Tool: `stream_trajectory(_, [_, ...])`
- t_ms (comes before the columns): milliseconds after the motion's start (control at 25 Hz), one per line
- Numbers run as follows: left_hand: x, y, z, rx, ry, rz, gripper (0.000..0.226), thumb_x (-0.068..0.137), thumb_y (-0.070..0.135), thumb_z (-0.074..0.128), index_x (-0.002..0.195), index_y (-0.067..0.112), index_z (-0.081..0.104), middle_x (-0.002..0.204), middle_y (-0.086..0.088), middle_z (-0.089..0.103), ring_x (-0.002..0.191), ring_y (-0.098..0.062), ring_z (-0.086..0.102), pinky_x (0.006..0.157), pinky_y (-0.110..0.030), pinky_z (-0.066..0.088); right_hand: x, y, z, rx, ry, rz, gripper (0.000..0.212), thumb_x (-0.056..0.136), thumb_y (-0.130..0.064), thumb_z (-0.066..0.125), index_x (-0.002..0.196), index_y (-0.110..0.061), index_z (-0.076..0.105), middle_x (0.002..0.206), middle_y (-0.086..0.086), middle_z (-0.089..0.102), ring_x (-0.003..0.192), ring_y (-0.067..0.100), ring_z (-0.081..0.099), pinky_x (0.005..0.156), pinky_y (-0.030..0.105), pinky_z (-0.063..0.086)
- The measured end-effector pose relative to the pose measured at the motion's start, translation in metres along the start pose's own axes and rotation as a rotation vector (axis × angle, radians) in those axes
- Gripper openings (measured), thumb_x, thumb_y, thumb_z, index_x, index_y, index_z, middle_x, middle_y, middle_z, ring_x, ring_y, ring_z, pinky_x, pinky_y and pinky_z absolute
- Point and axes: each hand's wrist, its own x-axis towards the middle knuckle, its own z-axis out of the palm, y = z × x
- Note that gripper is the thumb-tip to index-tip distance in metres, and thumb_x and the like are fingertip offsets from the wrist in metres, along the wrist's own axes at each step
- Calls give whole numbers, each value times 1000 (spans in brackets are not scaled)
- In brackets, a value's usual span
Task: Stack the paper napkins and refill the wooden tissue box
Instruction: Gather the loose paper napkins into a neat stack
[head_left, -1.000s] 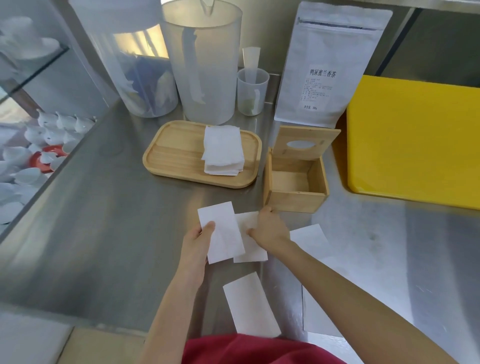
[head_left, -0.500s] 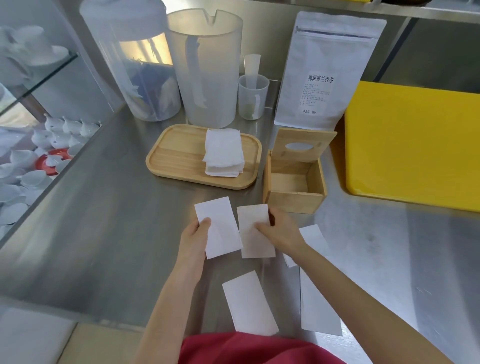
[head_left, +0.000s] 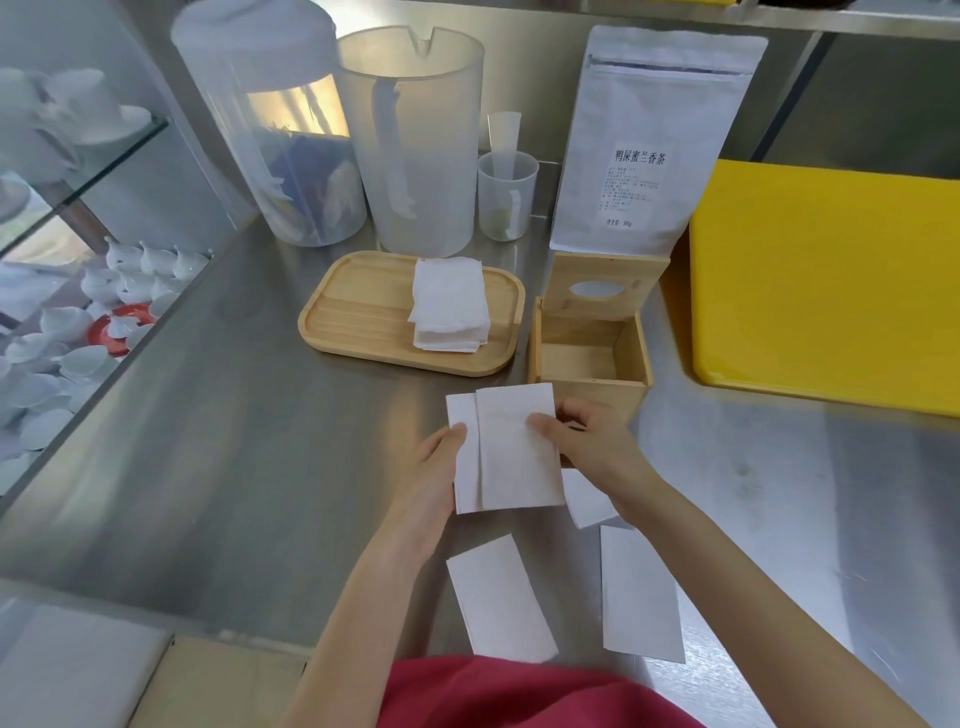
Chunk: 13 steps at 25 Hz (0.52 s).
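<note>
Standing at the back of the steel tabletop (head_left: 218, 441), a white stand-up pouch (head_left: 649, 140) carries the only legible writing: a label headed in large Chinese characters 鸭屎蜜兰香茶, with a block of fine print below that is too small to read and a bottom line that appears to give 300g. Just in front of the pouch sits the wooden tissue box (head_left: 589, 364), open and empty, its lid (head_left: 605, 288) with an oval slot tilted up against the pouch. To the left of the box lies a wooden tray (head_left: 358, 322) bearing a stack of folded white napkins (head_left: 451, 306). Near the box's front, the left hand (head_left: 434, 467) pinches the left edge of one paper napkin (head_left: 462, 457), thumb on top, while the right hand (head_left: 587, 441) grips a second napkin (head_left: 519, 452) by its right side, laying it over the first so the two overlap with edges not quite aligned. Three loose napkins remain on the tabletop nearer the person: one (head_left: 498, 597) below the left hand, one (head_left: 641, 592) to its right, and one (head_left: 587, 499) partly hidden under the right wrist. A yellow board (head_left: 831, 280) lies at the right; a frosted pitcher (head_left: 415, 140), a lidded clear container (head_left: 275, 130) and a small measuring cup (head_left: 506, 197) stand behind the tray.
</note>
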Motion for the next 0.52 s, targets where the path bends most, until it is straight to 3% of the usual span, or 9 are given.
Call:
stream_trajectory(120, [-2,-1,3,-10,-20,-2,43,85,41,53,120,16,59,117,-8,68,109,-24,63,101,-47,46,1,0,4,-104,33,-22,23,90,-24,55,107,-10,62,98,-1,59,93,18,56,91,40,50])
stream_trajectory(240, [-9,2,6,-3,-72,22,22,94,27,48,102,16,66,105,-9,71,99,-25,66,92,-43,50,2,4,6,-142,77,-55,13,86,-26,61,94,-15,58,90,-2,58,90,19,56,86,38,52])
stream_trajectory(360, [-11,1,9,37,-60,42,27,94,24,47,112,13,64,114,-14,69,109,-33,63,99,-50,48,2,8,11,-129,99,-73,14,84,-25,63,82,-20,51,76,-9,53,82,17,54,78,35,52])
stream_trajectory(520, [-12,2,11,76,-50,49,31,94,25,47,118,12,60,118,-15,67,111,-34,61,100,-54,46,2,10,14,-171,123,-107,15,84,-27,63,84,-20,50,73,-13,50,81,16,54,78,35,54])
